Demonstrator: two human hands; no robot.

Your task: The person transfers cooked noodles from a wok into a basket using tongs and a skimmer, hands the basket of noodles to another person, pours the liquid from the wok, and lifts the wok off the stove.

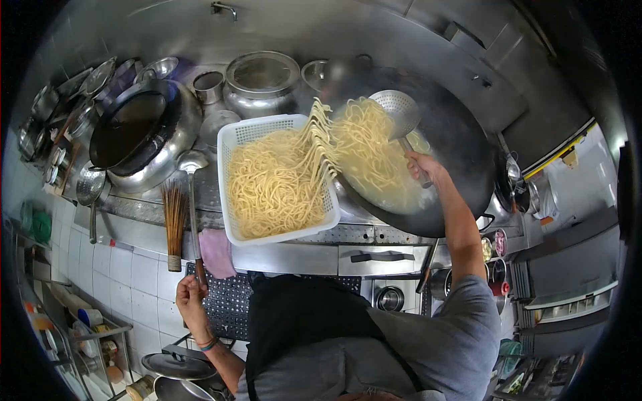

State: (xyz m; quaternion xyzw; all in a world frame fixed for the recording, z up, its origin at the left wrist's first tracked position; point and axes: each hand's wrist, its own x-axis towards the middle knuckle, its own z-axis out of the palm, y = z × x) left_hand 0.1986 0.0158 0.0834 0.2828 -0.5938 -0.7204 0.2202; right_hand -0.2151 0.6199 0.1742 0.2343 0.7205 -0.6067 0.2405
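- Evidently farthest from the white basket [284,236], on its left, a dark pan [127,134] touches a round steel pot [188,117].
- Nearer the basket, beside a bamboo brush [174,217], the left hand [192,304] curls at a ladle's [192,161] handle end; whether it grips, I cannot tell.
- Pale noodles [271,187] fill the basket, some draping over its right rim.
- To its right, the right hand [422,167] grips a skimmer [396,110] over a large wok [461,174] of noodles.

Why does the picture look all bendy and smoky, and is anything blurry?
Head view: the lens seems to bend things, so the counter curves and the corners go black. Head view: pale haze hangs around the big wok, with a blurry smudge by its far edge. Head view: the noodles in the basket look fairly clear.
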